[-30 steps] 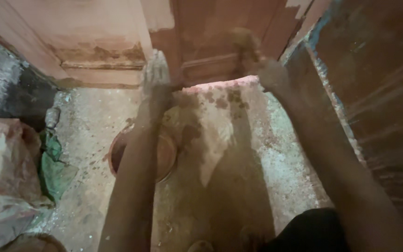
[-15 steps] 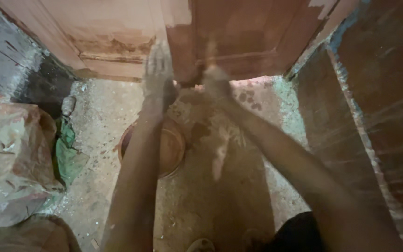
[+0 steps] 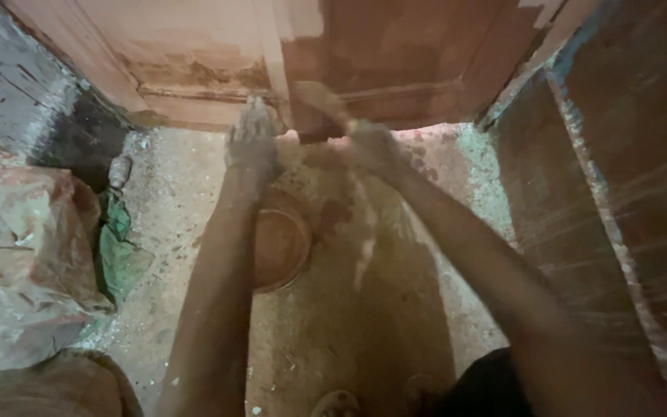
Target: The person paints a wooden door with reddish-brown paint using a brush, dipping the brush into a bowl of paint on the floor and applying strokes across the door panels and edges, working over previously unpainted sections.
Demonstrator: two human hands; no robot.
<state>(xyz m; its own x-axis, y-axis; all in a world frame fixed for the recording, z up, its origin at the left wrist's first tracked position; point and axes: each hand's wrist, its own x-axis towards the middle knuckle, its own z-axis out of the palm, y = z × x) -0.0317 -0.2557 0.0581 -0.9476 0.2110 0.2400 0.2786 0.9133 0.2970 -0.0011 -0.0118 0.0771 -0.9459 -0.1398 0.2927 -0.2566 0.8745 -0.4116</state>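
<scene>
I'm looking straight down along both arms, and they are stretched out toward the foot of a reddish-brown wooden door [image 3: 395, 62]. My left hand [image 3: 250, 143] is caked in pale dust or plaster, its fingers [image 3: 255, 116] pointing up toward the door's lower rail and lying close together; whether they hold anything I cannot tell. My right hand [image 3: 372, 147] sits just beside it, and a blurred brownish lump [image 3: 319, 104], perhaps a rag or a wad of wet material, stands just above it against the door. It seems to be in that hand, but the blur keeps me from saying the fingers are closed on it. Under my left forearm sits a round orange-brown bowl [image 3: 283, 239] on the floor [image 3: 187, 201], which is gritty concrete scattered with pale specks. The bowl lies near the door, directly below the two hands. Off to the left lies a crumpled pale sack [image 3: 21, 255] with a scrap of green plastic [image 3: 121, 255] tucked against it. On the right rises a dark, paint-streaked wall [image 3: 627, 193]. At the bottom edge I can see a foot [image 3: 337, 403] on the floor.
</scene>
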